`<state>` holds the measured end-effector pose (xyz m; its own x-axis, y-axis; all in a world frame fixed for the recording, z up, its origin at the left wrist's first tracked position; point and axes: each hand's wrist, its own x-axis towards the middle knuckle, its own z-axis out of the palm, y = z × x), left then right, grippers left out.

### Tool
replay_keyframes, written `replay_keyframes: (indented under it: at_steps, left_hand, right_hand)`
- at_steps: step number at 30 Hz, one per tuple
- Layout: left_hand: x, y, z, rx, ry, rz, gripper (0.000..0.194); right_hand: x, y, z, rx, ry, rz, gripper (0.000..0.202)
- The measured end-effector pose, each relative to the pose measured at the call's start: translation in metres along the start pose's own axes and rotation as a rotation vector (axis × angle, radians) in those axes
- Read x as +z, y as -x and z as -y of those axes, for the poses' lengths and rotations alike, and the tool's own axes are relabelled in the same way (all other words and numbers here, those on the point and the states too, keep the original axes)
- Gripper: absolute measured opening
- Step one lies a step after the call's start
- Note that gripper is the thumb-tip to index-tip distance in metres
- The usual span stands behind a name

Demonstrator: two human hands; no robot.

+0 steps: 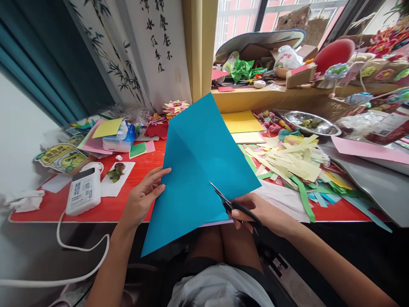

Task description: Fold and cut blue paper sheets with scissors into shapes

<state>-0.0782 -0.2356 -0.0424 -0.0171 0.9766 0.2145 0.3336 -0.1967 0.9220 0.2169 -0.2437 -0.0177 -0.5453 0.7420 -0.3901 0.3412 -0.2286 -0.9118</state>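
Note:
A large sheet of blue paper [194, 162] is held up over the front edge of the red table, tilted. My left hand [143, 194] pinches its left edge between thumb and fingers. In my right hand [252, 211] is a pair of black-handled scissors [241, 208], with the fingers in the handles. The blades lie across the lower right part of the sheet, pointing up and left, and a cut runs in from the bottom edge there. A thin lilac edge [217, 223] shows beneath the blue sheet.
Paper strips [294, 157] in pale yellow, green and blue are heaped at right, near a metal bowl [311, 122]. Yellow paper [241, 122] lies behind. A white power strip [83, 192] with its cable and a tissue pack [119, 138] are at left on the red table [128, 211].

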Motion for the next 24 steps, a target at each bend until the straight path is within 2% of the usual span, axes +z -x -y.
replay_keyframes:
  at_steps: [4, 8, 11, 15, 19, 24]
  left_hand:
    - [0.004, 0.007, -0.004, 0.021, 0.0, -0.023, 0.041]
    - [0.008, 0.008, -0.002, -0.013, 0.012, -0.014, 0.046]
    - [0.009, 0.003, 0.004, -0.07, -0.011, -0.012, 0.047]
    - [0.011, -0.003, 0.017, -0.114, -0.02, 0.054, 0.049]
    - [0.015, -0.004, 0.022, -0.119, -0.003, 0.097, 0.05]
    - [0.016, 0.001, 0.014, -0.076, -0.011, 0.085, 0.048]
  right_hand:
    - [0.002, -0.002, -0.004, -0.02, -0.091, 0.011, 0.044]
    - [0.002, -0.004, -0.016, -0.047, -0.205, 0.012, 0.042]
    - [-0.001, -0.002, -0.032, -0.053, -0.285, 0.041, 0.041]
    - [-0.008, 0.008, -0.045, -0.076, -0.323, -0.031, 0.045]
    - [-0.016, 0.01, -0.028, -0.013, -0.233, -0.071, 0.049]
    - [-0.025, -0.01, 0.007, 0.038, 0.014, -0.07, 0.044]
